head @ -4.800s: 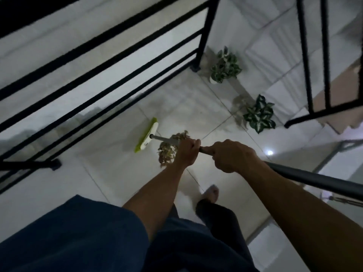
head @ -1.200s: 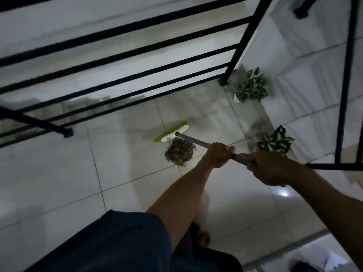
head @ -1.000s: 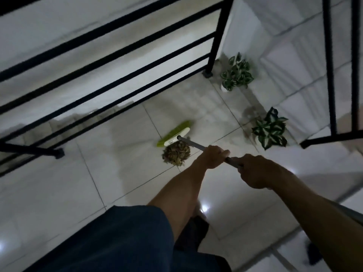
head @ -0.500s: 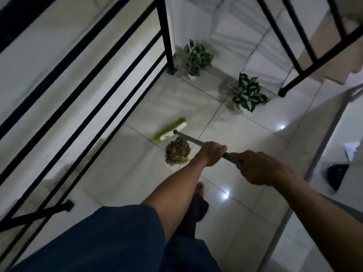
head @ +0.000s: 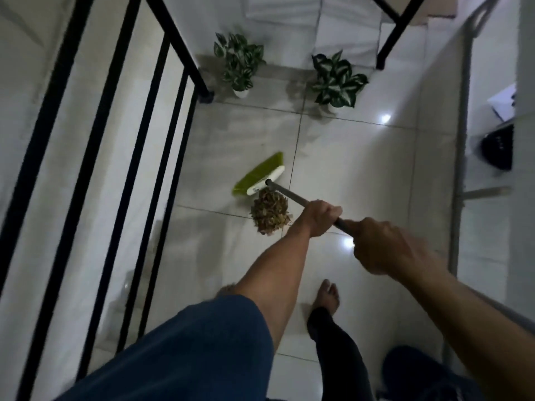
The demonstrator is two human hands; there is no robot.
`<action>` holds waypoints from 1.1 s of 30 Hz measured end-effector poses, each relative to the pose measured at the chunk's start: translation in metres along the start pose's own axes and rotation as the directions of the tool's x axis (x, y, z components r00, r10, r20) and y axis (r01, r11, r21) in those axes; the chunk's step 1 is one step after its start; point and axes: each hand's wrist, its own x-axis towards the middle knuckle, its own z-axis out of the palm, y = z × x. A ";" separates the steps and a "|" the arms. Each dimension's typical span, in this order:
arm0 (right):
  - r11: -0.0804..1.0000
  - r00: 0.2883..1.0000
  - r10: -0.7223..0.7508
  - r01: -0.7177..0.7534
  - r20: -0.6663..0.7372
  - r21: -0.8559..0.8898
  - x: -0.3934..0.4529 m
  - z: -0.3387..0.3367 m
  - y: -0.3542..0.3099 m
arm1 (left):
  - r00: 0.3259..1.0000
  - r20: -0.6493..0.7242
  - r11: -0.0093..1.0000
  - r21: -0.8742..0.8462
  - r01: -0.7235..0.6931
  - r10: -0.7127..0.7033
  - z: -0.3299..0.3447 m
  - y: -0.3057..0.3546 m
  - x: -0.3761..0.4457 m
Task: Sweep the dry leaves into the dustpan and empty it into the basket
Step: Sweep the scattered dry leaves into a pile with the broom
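Note:
A small heap of dry brown leaves (head: 270,211) lies on the pale floor tiles, right against the near side of the broom head (head: 260,175), which is white with green bristles. The broom's grey handle (head: 289,195) runs back towards me. My left hand (head: 318,217) grips the handle lower down, just right of the leaf heap. My right hand (head: 379,246) grips it higher up, closer to me. A dark object (head: 498,147) sits at the right beyond a metal frame; I cannot tell what it is. No basket is in view.
A black metal railing (head: 139,146) runs along the left. Two potted plants (head: 240,63) (head: 335,79) stand at the far wall. A grey metal frame (head: 460,140) stands at the right. My bare feet (head: 327,293) are on the tiles below the hands.
The view has swung right, so the railing now stands more upright at the left. The broom head and leaf heap stay together; both hands keep their grip on the handle.

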 end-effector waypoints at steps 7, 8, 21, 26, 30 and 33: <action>0.978 0.981 0.195 -0.196 0.017 0.064 -0.058 0.042 -0.065 | 0.947 -0.091 0.950 -0.027 -0.311 0.307 0.003 -0.007 -0.079; 0.975 0.978 0.210 -0.211 0.019 0.069 -0.065 0.047 -0.073 | 0.942 -0.088 0.944 -0.036 -0.328 0.324 0.003 -0.009 -0.087; 0.909 0.940 0.340 -0.329 0.003 0.256 -0.151 0.058 -0.130 | 0.939 0.331 0.865 -0.494 0.084 0.098 -0.027 0.006 -0.145; 0.925 0.916 0.376 -0.362 -0.138 0.116 -0.175 0.052 -0.167 | 0.978 0.192 0.847 -0.531 0.032 0.083 -0.033 0.004 -0.152; 0.923 0.916 0.385 -0.383 -0.113 0.036 -0.173 0.058 -0.192 | 0.990 0.139 0.842 -0.538 0.042 0.039 -0.023 -0.007 -0.169; 0.920 0.916 0.390 -0.392 -0.093 0.000 -0.169 0.066 -0.197 | 0.988 0.151 0.836 -0.545 0.057 0.031 -0.020 -0.015 -0.177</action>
